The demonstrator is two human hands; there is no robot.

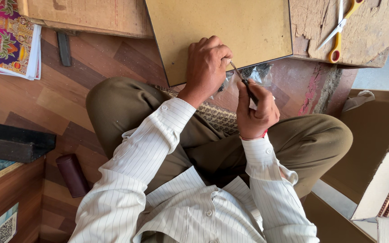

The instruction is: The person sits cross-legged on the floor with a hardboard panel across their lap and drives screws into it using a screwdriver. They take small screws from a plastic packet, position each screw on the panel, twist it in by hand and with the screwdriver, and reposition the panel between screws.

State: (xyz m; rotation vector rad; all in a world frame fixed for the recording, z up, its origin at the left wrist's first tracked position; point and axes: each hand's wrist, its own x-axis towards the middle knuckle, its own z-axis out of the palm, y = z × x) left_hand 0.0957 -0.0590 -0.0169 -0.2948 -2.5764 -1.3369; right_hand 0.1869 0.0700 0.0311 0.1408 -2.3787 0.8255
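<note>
We sit on the floor with our legs crossed; a big tan board [217, 31] lies in front of our knees, and it is our landmark. Our left hand [207, 67] rests on the near edge of the board, fingers curled and pressed together on that edge. Our right hand [254, 112] is just below the board's near edge; its grip is closed around the dark handle of a thin metal tool [244, 83]. The tip of the tool points up to the board's edge, right beside our left thumb. A small clear plastic bag [260, 73] sits just under the board's near edge, between our two hands; we cannot tell what is inside it. Yellow scissors [341, 28] lie to the right of the board on a worn wooden block [370, 42]. A bright printed picture [3, 36] lies far to the left of the board; a dark red tube [73, 174] lies on the floor well below the board, by our left arm.
</note>
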